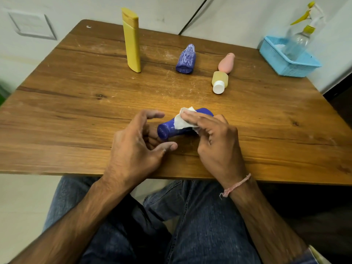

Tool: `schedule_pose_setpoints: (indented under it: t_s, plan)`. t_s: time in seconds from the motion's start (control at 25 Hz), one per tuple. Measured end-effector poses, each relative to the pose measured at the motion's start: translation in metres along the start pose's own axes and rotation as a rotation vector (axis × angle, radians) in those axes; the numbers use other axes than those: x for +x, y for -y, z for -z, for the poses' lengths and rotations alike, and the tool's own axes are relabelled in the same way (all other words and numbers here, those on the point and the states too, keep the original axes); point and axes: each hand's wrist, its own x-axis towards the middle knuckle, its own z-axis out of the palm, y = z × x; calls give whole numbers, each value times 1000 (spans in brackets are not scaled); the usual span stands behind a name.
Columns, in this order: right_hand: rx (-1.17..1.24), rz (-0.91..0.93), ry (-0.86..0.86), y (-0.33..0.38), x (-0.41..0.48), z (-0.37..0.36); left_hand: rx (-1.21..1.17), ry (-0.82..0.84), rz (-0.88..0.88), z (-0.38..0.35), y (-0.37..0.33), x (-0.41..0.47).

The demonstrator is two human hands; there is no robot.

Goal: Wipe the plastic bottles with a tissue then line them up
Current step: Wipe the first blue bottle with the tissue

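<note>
The blue bottle [167, 129] lies on its side at the near middle of the desk [76, 111], base end toward the left. The left hand [137, 141] cups that base end with curled fingers, forefinger and thumb spread a little off the plastic. The right hand [215, 138] keeps the white tissue [182, 121] bunched under its fingers, the forefinger stretched along it and pressing it onto the bottle's upper side. To wipe well, the left fingers should probably roll the bottle a bit at a time, so the tissue meets every face, including the underside and the far cap end it now hides. Pressure should stay light, as a smooth bottle is likely to skid on the wood. Four more wait at the far side: a tall yellow bottle [131, 42] upright on the left, then a ridged purple bottle [186, 60], a pink bottle [226, 62] and a white-capped bottle [220, 80], all lying down. Each looks yet to be stood in line.
</note>
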Motion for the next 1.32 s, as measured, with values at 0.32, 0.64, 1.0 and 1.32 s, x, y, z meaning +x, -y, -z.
schedule_pose_setpoints:
  t_s: [0.32,0.64,1.0,1.32]
  plan:
    - [-32,-75,-39,6,4,2,38,-40,-147,2,3,-3]
    - [-98,66,42,-9,0,8,42,-89,-166,3,0,-3]
    - [-32,166,62,10,-9,5,49,-105,-146,4,2,-2]
    - [-25,142,2,16,-7,1,-94,-108,-38,3,-1,-2]
